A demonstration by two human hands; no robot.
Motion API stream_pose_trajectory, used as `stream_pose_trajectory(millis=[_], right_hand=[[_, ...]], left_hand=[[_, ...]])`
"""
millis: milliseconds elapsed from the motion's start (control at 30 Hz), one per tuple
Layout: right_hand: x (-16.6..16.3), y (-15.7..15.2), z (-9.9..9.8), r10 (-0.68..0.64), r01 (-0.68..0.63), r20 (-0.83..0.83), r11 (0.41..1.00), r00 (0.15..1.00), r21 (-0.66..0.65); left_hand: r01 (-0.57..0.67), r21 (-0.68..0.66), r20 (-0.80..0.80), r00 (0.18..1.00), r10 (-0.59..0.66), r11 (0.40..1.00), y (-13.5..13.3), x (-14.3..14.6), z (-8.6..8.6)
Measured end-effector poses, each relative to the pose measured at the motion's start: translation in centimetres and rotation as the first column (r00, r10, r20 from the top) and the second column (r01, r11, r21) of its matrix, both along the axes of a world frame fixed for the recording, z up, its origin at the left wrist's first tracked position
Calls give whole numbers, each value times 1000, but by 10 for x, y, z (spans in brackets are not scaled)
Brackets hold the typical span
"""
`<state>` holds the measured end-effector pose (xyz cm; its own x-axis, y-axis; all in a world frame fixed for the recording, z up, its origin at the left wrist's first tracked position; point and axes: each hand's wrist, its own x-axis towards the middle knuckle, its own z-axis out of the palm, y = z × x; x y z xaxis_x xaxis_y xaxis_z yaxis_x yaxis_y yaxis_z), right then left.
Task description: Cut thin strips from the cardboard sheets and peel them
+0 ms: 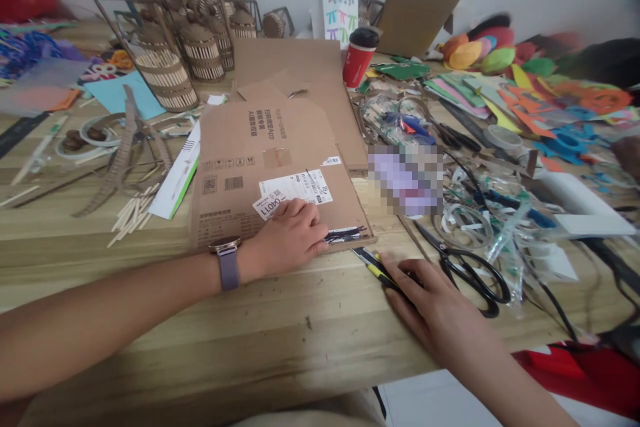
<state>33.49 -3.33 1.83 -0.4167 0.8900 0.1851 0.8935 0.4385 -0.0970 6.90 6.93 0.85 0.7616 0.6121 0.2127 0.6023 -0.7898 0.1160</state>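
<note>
My left hand (290, 237), with a watch on its wrist, lies curled on the near edge of a flattened cardboard box (273, 160) and presses it onto the wooden table (280, 333). White shipping labels (295, 190) sit just above its fingers. My right hand (430, 307) lies on the table to the right, its fingers closed over a yellow-and-black utility knife (373, 268) whose tip points toward the cardboard's near right corner. Black scissors (467, 267) lie just right of that hand.
Several woven wooden lantern models (170, 47) stand at the back left. A red cup (359, 57) stands at the back middle. Coloured paper cut-outs (525, 90) and tape scraps crowd the right side. Wooden sticks (133, 213) and cardboard strips lie at left.
</note>
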Motion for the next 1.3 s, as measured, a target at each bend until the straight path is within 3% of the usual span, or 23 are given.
stream_pose_trajectory(millis=[133,267,433,1300], right_hand=[[-1,0,0,0,0,21,1000,1000,18],[2,-2,-1,-12,11,24,1000,1000,21],[3,1,-1,-28,28,25,1000,999,10],[-2,6,1,54,-57,60,997,997,46]], left_hand=[[6,-10,-11,1000,-6,1000,0,-1,3],[101,-53,26,995,-100,993,-5,-20,7],[70,-64,43,997,-67,996,-11,-42,5],[71,-8,14,997,-71,997,-11,-41,1]])
